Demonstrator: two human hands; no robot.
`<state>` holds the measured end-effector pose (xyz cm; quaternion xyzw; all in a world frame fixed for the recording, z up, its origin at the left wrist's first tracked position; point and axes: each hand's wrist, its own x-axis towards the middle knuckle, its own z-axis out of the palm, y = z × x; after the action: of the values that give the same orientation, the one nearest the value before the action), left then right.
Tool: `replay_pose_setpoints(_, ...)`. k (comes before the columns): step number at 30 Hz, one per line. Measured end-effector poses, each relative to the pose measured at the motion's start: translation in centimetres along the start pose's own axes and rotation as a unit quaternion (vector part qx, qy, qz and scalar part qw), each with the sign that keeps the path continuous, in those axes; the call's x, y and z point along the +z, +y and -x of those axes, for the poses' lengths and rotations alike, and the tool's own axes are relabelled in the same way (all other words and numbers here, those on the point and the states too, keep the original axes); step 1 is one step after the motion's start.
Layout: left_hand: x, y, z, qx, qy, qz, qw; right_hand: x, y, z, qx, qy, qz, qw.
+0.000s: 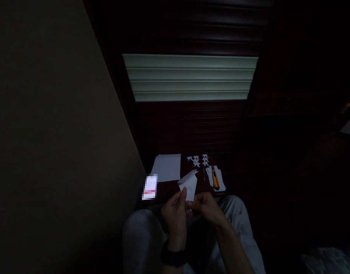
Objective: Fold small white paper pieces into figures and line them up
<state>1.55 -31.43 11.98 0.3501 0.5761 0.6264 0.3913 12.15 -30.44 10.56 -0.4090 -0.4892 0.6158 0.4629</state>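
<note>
A folded piece of white paper is held up over my lap, at the near edge of a small dark table. My left hand grips its lower part, thumb pressed on the front face. At the paper's lower right corner, my right hand pinches with curled fingers. Beyond it on the table, several small white folded paper figures stand in two groups. To their left lies a stack of white sheets. On the right, a yellow utility knife rests on smaller paper pieces.
A lit, blurred-out screen stands at the table's left front. Beside the knife lies a thin dark tool. A wall rises close on the left; a dark slatted panel with a pale band is behind the table. The room is dim.
</note>
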Motion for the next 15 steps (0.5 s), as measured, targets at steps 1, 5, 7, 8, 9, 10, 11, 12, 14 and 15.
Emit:
replay_pose_setpoints(1, 0.0, 0.1, 0.1, 0.0, 0.003, 0.003, 1.0, 0.0, -0.1, 0.0, 0.002, -0.004, 0.0, 1.0)
replay_pose_setpoints(5, 0.1, -0.1, 0.0, -0.001, 0.001, 0.015, 1.0, 0.0, -0.2, 0.1, 0.009, -0.019, -0.011, 1.0)
replay_pose_setpoints(7, 0.0, -0.3, -0.2, 0.003, -0.019, 0.017, 1.0, 0.0, -0.2, 0.1, 0.007, -0.013, -0.014, 1.0)
replay_pose_setpoints(8, 0.0, -0.4, -0.3, 0.003, -0.028, 0.018, 0.999, 0.0, -0.2, 0.1, 0.006, -0.005, -0.015, 1.0)
replay_pose_setpoints(9, -0.1, -0.5, -0.3, 0.002, -0.033, 0.021, 0.999, 0.0, -0.2, 0.1, 0.006, 0.002, -0.015, 1.0)
replay_pose_setpoints(10, -0.1, -0.7, -0.4, 0.0, -0.036, 0.023, 0.999, 0.0, -0.2, 0.2, 0.006, 0.009, -0.012, 1.0)
replay_pose_setpoints(11, -0.2, -0.8, -0.5, -0.001, -0.04, 0.024, 0.999, 0.0, -0.2, 0.2, 0.007, 0.012, -0.007, 1.0)
replay_pose_setpoints(12, -0.2, -0.9, -0.6, 0.002, -0.048, 0.021, 0.999, 0.0, -0.2, 0.2, 0.007, 0.015, -0.002, 1.0)
replay_pose_setpoints(14, -0.3, -1.2, -0.7, 0.013, -0.083, 0.002, 0.996, -0.2, -0.2, 0.2, 0.005, 0.019, 0.008, 1.0)
replay_pose_setpoints(15, -0.4, -1.2, -0.7, 0.018, -0.101, -0.011, 0.995, -0.3, -0.2, 0.2, 0.003, 0.022, 0.013, 1.0)
